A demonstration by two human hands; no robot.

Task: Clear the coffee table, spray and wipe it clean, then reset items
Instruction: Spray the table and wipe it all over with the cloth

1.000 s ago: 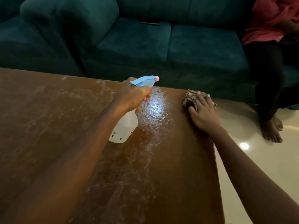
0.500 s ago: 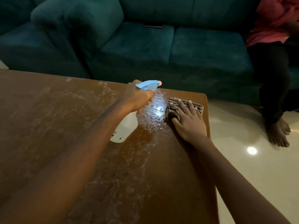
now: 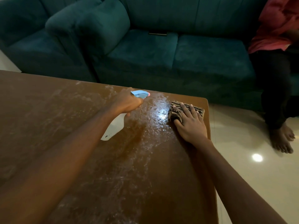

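The wet brown wooden coffee table (image 3: pixel 48 120) shows bare wood left of the left forearm and between the two forearms. Over its far middle, the left hand (image 3: pixel 127 102) gripping a white plastic spray bottle (image 3: pixel 115 127) blocks the way. At the far right corner the right hand (image 3: pixel 190 125) lies flat on a striped brown cloth (image 3: pixel 171 115). A teal velvet sofa (image 3: pixel 145 50) stands close behind the far edge. A seated person's bare feet (image 3: pixel 282 138) stand on the cream tiled floor (image 3: pixel 242 159) to the right.

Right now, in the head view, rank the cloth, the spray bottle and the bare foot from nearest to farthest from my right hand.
1. The cloth, pressed under the right hand at the far right corner of the table.
2. The spray bottle, to its left, held by the left hand.
3. The foot, on the floor off to the right.
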